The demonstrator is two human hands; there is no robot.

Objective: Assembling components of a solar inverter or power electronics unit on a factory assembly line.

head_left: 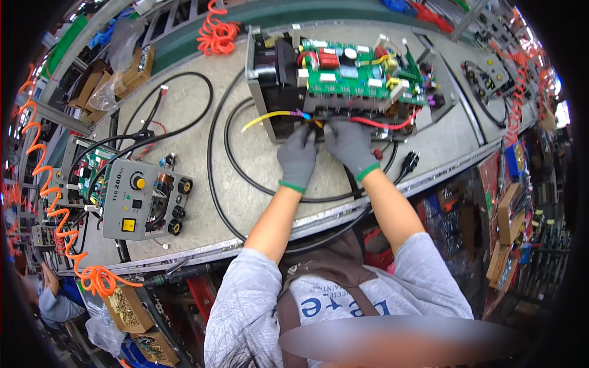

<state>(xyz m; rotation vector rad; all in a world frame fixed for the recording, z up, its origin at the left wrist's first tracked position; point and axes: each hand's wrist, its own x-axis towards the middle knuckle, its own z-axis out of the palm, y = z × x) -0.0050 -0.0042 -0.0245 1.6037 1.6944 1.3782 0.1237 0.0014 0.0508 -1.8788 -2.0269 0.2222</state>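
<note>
Two-handed work: left hand (297, 158), right hand (350, 147) | close by yellow wire (270, 115), before green circuit board (356, 86) | pinch hidden, cannot tell | steady wire, avoid tugging

On the grey control panel (114, 211) to your left, dark capitals and a number run along one edge; its smaller marks are hard to make out. Your grey shirt (313, 306) bears large blue letters and smaller dark ones, partly covered by your brown apron (334, 268). Print on the green circuit board (334, 87) is too tiny to read.
</note>
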